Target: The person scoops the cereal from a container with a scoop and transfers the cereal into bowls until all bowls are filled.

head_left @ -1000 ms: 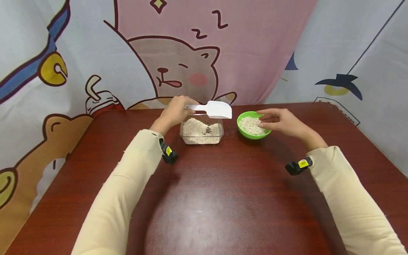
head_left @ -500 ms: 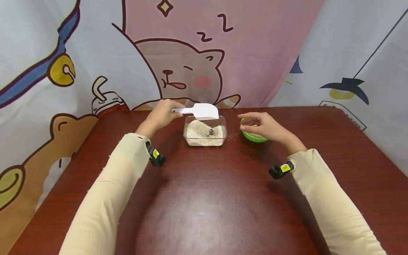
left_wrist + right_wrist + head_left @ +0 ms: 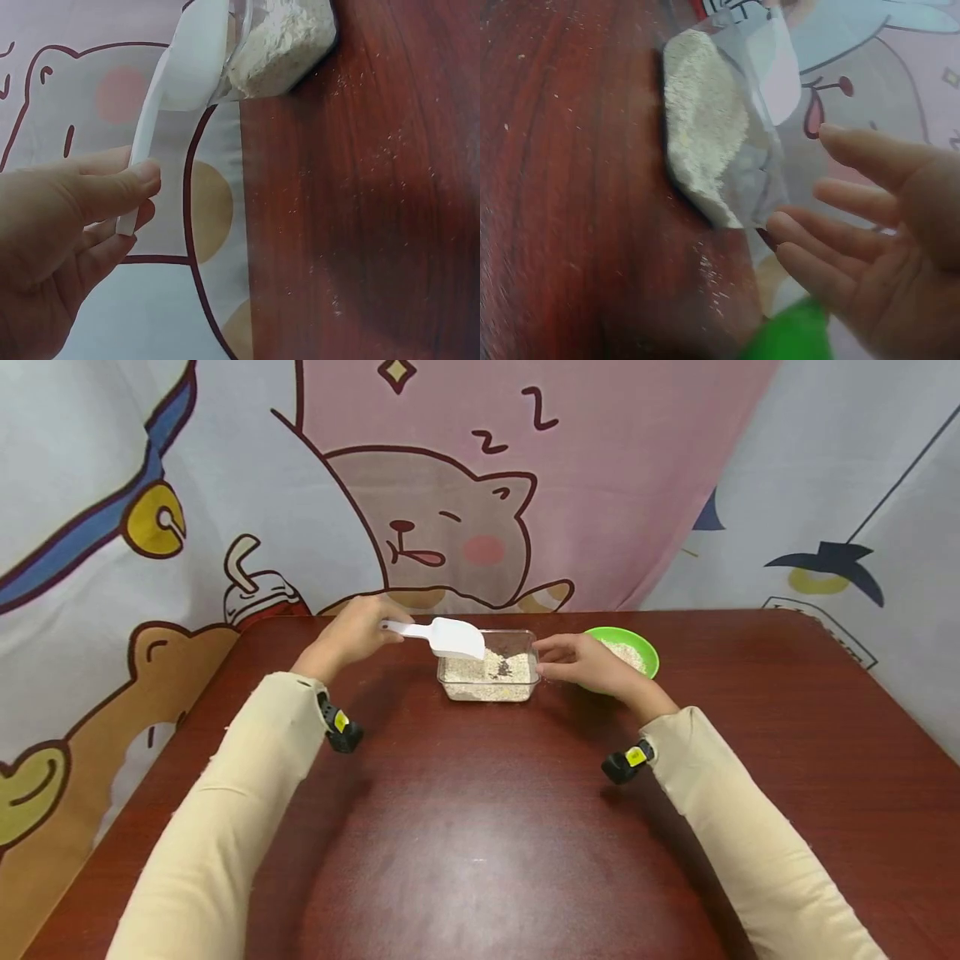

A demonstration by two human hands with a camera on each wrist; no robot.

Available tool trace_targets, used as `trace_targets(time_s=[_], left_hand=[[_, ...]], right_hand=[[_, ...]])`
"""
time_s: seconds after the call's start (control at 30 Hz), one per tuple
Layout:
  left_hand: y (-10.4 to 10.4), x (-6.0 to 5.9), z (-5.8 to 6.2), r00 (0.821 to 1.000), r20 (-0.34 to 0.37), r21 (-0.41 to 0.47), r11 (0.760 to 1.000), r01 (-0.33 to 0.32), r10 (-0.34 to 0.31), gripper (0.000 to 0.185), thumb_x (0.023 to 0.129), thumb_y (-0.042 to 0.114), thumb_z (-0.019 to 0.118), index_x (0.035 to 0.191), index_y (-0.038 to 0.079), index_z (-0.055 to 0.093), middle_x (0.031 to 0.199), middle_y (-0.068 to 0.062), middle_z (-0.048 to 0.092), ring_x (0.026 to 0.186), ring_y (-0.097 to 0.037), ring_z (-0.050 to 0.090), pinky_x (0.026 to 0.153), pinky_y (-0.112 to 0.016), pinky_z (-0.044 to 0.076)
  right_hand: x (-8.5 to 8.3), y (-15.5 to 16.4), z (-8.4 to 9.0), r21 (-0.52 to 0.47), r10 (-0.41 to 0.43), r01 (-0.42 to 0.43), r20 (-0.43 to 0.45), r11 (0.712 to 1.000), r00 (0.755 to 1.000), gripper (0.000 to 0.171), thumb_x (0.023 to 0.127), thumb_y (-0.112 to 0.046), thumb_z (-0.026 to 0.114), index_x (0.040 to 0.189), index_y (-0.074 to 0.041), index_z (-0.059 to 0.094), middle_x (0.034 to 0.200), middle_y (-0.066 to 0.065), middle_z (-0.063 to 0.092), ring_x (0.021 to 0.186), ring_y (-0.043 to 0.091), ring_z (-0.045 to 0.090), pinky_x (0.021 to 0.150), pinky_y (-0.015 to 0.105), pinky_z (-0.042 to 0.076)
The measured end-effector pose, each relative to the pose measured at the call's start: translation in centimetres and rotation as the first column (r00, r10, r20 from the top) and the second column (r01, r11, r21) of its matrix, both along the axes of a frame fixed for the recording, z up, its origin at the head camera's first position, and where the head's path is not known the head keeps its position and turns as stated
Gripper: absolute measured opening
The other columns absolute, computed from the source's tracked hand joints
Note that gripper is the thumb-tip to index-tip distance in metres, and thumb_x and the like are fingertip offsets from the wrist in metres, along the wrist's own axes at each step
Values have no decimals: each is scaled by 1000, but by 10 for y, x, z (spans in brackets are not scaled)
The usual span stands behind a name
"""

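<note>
My left hand (image 3: 352,631) pinches the handle of a white plastic scoop (image 3: 450,637), whose bowl tilts down into the left side of a clear square container (image 3: 489,687) of pale oat flakes. In the left wrist view the thumb and fingers (image 3: 112,187) grip the scoop (image 3: 187,67) beside the container (image 3: 281,41). My right hand (image 3: 577,662) is open, with its fingertips at the container's right wall. The right wrist view shows the straight fingers (image 3: 832,240) just short of the container (image 3: 720,142). A green bowl (image 3: 633,645) of oats stands behind that hand.
Everything sits on a dark red wooden table (image 3: 480,827) with scattered oat crumbs (image 3: 375,150). A cartoon-printed cloth backdrop (image 3: 450,485) hangs right behind the table's far edge. Wrist cameras (image 3: 337,727) sit on both cream sleeves.
The scoop moved left from near the green bowl and dipped into the container. My right hand left the green bowl and came to the container's right side.
</note>
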State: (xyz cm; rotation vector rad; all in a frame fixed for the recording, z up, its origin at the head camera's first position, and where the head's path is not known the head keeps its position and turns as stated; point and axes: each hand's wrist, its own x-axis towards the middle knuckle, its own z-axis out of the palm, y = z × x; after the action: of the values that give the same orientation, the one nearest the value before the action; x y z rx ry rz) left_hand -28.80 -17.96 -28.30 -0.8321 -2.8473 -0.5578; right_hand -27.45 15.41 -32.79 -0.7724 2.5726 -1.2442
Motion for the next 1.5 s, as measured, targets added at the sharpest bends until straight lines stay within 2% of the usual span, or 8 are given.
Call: trace_targets(time_s=[0.1,0.23,0.43,0.63,0.8,0.97,1.17,1.5], left_hand=[[-1,0,5,999,33,-39,999,-35,37,24,78,0,69,102,1,70,105,-14,65,96,-28,58,81,-42,45],[2,-2,12,998,53,-81,996,-36,40,26,80,0,66,106,1,68,104,-15,65,94,-28,59,80,-42,45],[11,-1,23,1000,-4,-143,990,-3,3,24,80,-3,65,102,3,70,99,-13,66,94,-30,59,81,-42,45],[23,2,34,996,-88,-255,967,-17,-5,24,78,-5,62,96,8,72,91,-10,64,92,-31,57,77,-44,45],[34,3,41,990,-138,-364,931,-35,-17,15,77,-4,63,85,7,69,88,-11,61,93,-33,54,77,-45,46],[48,4,45,988,-153,-480,875,-66,-9,14,84,-3,57,88,6,68,95,-10,61,96,-31,53,75,-47,48],[60,5,45,986,-168,-546,834,-76,-21,19,90,0,49,86,6,67,95,-9,60,97,-31,54,69,-49,51],[72,2,40,993,-108,-637,770,-39,-40,27,92,-4,45,97,7,69,105,-9,58,102,-27,49,72,-45,51]], right_hand=[[-1,-6,-4,-5,-4,4,1,1000,1000,43,87,-12,62,124,8,51,114,26,57,102,32,57,81,39,47],[-4,-10,-12,18,-40,41,-40,999,998,44,86,-13,63,122,9,52,111,26,59,101,34,57,83,42,46],[-4,-13,-15,62,-52,57,-80,996,995,47,84,-12,65,124,10,51,104,26,61,97,34,60,83,44,45],[-3,-15,-15,74,-65,71,-82,995,994,48,84,-11,65,125,8,50,103,26,62,95,34,60,82,43,46],[-4,-16,-16,73,-63,69,-80,995,995,48,84,-12,65,125,8,51,104,26,61,96,34,60,83,43,46],[-4,-15,-16,73,-71,76,-72,994,995,48,84,-12,65,126,7,51,104,26,61,96,34,60,83,43,46],[-4,-14,-16,69,-70,75,-72,995,995,47,84,-11,65,125,8,51,104,25,62,95,34,61,82,43,47],[0,-15,-14,68,-76,82,-83,994,994,47,84,-10,65,125,8,51,102,25,63,93,33,62,81,42,47]])
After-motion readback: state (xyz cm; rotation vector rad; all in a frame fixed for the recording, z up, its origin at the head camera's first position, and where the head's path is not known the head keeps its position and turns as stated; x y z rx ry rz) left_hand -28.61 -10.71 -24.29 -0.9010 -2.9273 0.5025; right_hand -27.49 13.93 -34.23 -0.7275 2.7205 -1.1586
